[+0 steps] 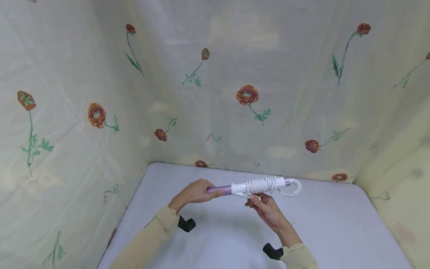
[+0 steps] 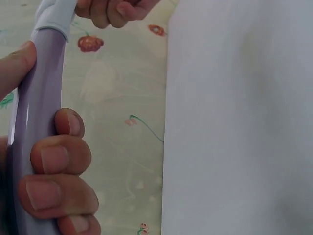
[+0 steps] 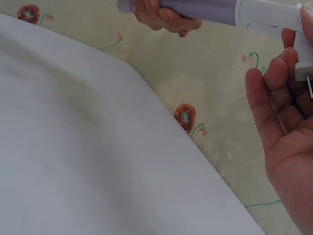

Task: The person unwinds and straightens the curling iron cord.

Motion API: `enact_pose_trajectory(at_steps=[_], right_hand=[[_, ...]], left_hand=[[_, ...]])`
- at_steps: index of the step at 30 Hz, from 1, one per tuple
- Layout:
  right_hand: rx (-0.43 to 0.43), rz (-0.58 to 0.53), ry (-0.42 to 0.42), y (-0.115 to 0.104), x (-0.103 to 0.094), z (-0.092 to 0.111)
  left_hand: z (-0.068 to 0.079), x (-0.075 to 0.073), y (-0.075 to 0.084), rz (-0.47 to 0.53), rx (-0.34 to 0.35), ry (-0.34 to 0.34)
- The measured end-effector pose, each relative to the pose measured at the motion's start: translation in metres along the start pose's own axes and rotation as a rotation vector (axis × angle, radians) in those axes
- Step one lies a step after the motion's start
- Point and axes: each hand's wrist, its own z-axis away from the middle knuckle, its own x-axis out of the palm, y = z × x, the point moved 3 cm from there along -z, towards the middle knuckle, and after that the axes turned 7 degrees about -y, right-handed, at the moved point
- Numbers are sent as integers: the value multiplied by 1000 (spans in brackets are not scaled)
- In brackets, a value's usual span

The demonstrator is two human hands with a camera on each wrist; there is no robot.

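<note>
A curling iron with a purple barrel (image 1: 220,190) and a white handle (image 1: 239,188) is held level over the table. White cord (image 1: 261,185) is wound in several turns around the handle, and a loop of it curls out at the right end. My left hand (image 1: 198,190) grips the barrel, with thumb and fingers wrapped round it in the left wrist view. Just below the wound cord, my right hand (image 1: 268,213) pinches the white plug (image 3: 304,72), whose metal prong shows in the right wrist view. Part of that hand lies outside the right wrist view.
A white table (image 1: 218,239) with rounded far corners lies below the hands. Flower-printed sheeting (image 1: 285,112) hangs behind the table and along both sides. Black wrist pieces (image 1: 186,224) sit by both sleeves.
</note>
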Motion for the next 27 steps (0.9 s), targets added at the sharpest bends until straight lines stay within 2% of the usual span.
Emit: enact_pose_trajectory(at_steps=[5,9,13,16,19,22,25,27], right_hand=[[31,57,45,1,-3,2],[150,175,118,1,-5,5],[282,323,245,2,-5,10],[297,376,377,4,-4,11],[253,497,493,5,0,12],[150,745,536,1,8,13],[0,1023,539,-8,19,14],[-77,1171,497,-14,25,15]], left_hand=[[-2,2,0,-25,-12,10],[-2,3,1,-127,-11,43],[1,3,2,-208,-17,67],[2,-1,2,-253,-17,109],[2,-4,0,-290,-21,149],[3,-3,-4,-293,-27,154],[5,2,-7,-306,-39,173],[6,5,-9,-322,-52,193]])
